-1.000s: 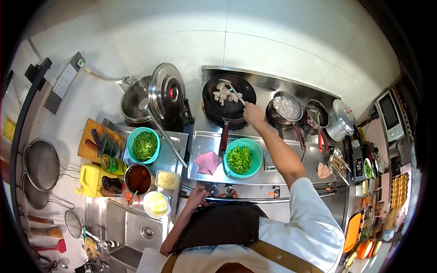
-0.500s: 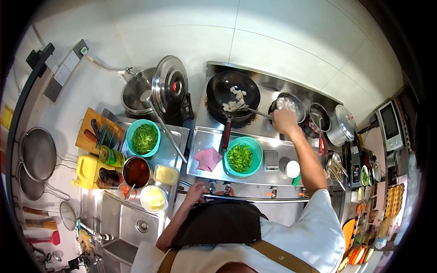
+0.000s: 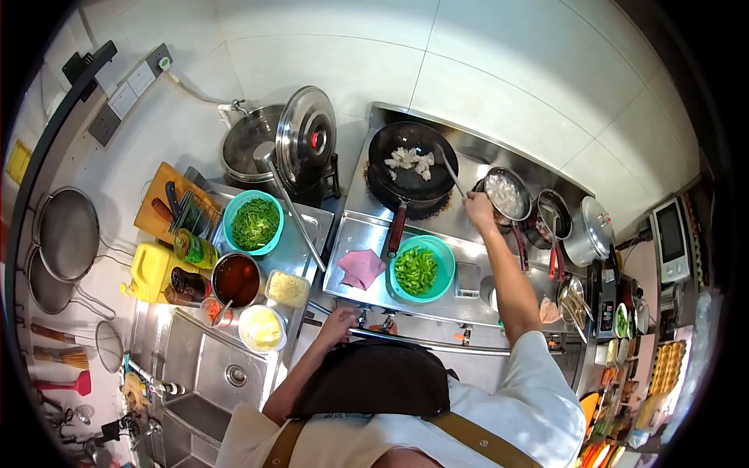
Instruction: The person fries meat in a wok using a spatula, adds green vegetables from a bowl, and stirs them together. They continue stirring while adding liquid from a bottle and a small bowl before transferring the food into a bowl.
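Listing what we see: right hand (image 3: 478,209), wrapped round a spatula (image 3: 457,179), its blade inside the wok (image 3: 402,135) beside pale pieces (image 3: 411,161). Left hand (image 3: 338,324), fingers part-curled near a knob (image 3: 361,317) (we cannot tell whether it touches or holds anything). Hazards, by our judgement: burns, should the right hand drift against the pan (image 3: 525,209) just beside it; spilled pieces, should the blade flick; altered heat, should the left hand brush the knob; a jolted bowl (image 3: 447,271), should the wok's handle (image 3: 398,226) swing.
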`<state>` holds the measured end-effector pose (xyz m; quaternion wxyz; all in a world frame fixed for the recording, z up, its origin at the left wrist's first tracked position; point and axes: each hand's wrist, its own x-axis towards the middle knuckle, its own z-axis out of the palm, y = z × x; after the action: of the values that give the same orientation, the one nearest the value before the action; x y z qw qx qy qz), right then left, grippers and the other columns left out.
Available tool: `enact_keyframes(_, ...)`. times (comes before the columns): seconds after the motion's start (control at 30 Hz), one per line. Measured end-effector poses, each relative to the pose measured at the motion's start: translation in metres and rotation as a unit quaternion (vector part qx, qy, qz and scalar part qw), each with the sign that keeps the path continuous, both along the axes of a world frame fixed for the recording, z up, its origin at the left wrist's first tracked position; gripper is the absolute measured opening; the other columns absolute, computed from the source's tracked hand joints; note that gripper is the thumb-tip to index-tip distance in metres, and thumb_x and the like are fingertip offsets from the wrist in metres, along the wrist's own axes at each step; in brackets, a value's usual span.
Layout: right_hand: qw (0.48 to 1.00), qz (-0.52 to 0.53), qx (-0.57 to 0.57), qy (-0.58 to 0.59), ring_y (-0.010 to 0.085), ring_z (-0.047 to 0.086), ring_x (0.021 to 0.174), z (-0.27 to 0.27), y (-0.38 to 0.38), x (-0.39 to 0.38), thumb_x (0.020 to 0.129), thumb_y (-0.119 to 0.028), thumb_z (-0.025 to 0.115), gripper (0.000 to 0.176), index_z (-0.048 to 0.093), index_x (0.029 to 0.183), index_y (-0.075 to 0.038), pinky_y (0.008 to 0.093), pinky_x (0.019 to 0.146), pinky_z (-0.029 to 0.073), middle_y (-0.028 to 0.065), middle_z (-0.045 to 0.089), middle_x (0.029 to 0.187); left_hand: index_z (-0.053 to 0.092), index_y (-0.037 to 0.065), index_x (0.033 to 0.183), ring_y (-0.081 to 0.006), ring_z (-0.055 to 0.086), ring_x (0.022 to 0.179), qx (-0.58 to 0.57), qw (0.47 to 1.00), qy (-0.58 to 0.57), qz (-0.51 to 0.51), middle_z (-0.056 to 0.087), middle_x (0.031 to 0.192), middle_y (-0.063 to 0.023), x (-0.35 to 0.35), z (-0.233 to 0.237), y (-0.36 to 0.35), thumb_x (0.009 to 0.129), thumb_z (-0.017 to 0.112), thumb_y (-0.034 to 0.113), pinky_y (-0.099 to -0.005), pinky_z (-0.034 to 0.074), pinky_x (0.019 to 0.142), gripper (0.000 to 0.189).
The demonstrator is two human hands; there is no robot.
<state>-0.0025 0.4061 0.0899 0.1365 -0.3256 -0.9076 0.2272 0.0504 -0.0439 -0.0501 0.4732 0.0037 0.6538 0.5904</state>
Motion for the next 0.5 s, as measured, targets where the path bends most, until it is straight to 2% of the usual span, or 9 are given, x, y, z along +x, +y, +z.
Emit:
enact_keyframes(0.03,0.997,0.042,0.042,-0.055,0.0403,0.061,0.084,-0.001,-0.007,-0.002,0.08,-0.017,0.054,0.025,0.065,0.099,-0.005,0.0457,0.076,0.049,0.0244,0.063,0.087,0.045,0.001,0.121,-0.0082,0.052,0.058,-0.002,1.0,-0.002,-0.003,0.06,0.084,-0.0062,0.001,-0.003,-0.001,0.089,0.053,0.016,-0.0199,0.042,0.045,0.036)
enact_keyframes(0.17,0.977,0.105,0.117,-0.144,0.0389,0.062,0.081,0.014,-0.041,0.004,0.079,-0.016,0.055,0.025,0.061,0.103,-0.013,0.0484,0.072,0.05,0.0202,0.064,0.083,0.048,0.007,0.121,-0.008,0.052,0.058,-0.011,1.0,0.011,-0.017,0.061,0.084,-0.004,0.002,-0.007,0.0,0.09,0.053,0.024,-0.0212,0.042,0.046,0.036)
enact_keyframes(0.3,0.967,0.125,0.169,-0.147,0.0368,0.064,0.077,0.034,-0.03,0.014,0.08,-0.016,0.054,0.024,0.062,0.102,-0.014,0.0469,0.069,0.051,0.0191,0.065,0.083,0.049,0.006,0.118,-0.0085,0.052,0.058,0.007,1.0,0.012,0.009,0.061,0.085,-0.0051,0.0,-0.011,0.0,0.089,0.053,0.023,-0.0214,0.042,0.048,0.034)
enact_keyframes(0.4,0.962,0.088,0.2,-0.163,0.0364,0.064,0.077,0.02,-0.025,0.008,0.079,-0.016,0.055,0.024,0.062,0.103,-0.014,0.0463,0.069,0.051,0.0196,0.065,0.082,0.049,0.005,0.117,-0.0088,0.052,0.058,0.015,1.0,0.014,0.02,0.061,0.084,-0.0061,0.0,-0.014,0.0,0.089,0.054,0.022,-0.0215,0.043,0.05,0.033)
enact_keyframes(0.5,0.969,0.111,0.168,-0.14,0.0383,0.063,0.079,0.007,-0.04,0.007,0.08,-0.018,0.056,0.03,0.062,0.11,-0.014,0.0468,0.072,0.05,0.0223,0.064,0.083,0.049,0.005,0.117,-0.0089,0.052,0.057,0.012,1.0,0.005,0.011,0.062,0.084,-0.0065,0.002,-0.016,0.002,0.089,0.054,0.021,-0.0216,0.043,0.049,0.033)
